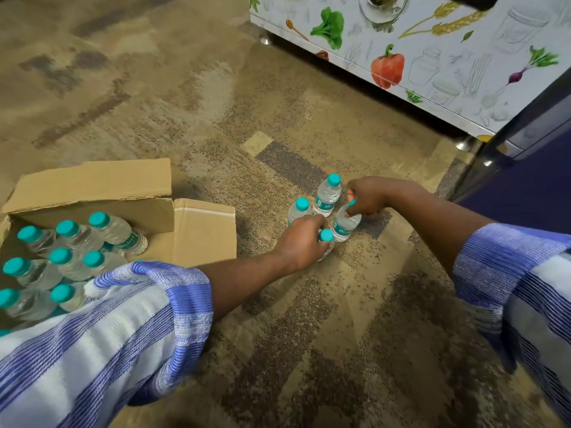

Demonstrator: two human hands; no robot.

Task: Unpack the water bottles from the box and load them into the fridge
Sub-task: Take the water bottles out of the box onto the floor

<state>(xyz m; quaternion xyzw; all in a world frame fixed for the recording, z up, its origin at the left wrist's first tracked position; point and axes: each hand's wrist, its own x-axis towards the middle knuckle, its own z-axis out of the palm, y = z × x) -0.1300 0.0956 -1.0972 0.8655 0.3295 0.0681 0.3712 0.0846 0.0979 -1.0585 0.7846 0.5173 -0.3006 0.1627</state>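
Observation:
An open cardboard box (129, 186) lies on the carpet at the left, with several clear water bottles (77, 239) with teal caps standing in it. On the carpet in the middle stand two more small bottles (327, 194), close together. My left hand (301, 239) grips a bottle (326, 236) by its neck, just under the teal cap. My right hand (366, 197) holds the top of another bottle (344, 225), which leans a little. The fridge (432, 50), covered with vegetable drawings, stands at the top right, and its dark blue door (525, 168) is swung open at the right edge.
Patterned brown carpet covers the floor all around. The fridge rests on short metal feet (265, 41). My striped blue and white sleeves fill the lower left and right corners.

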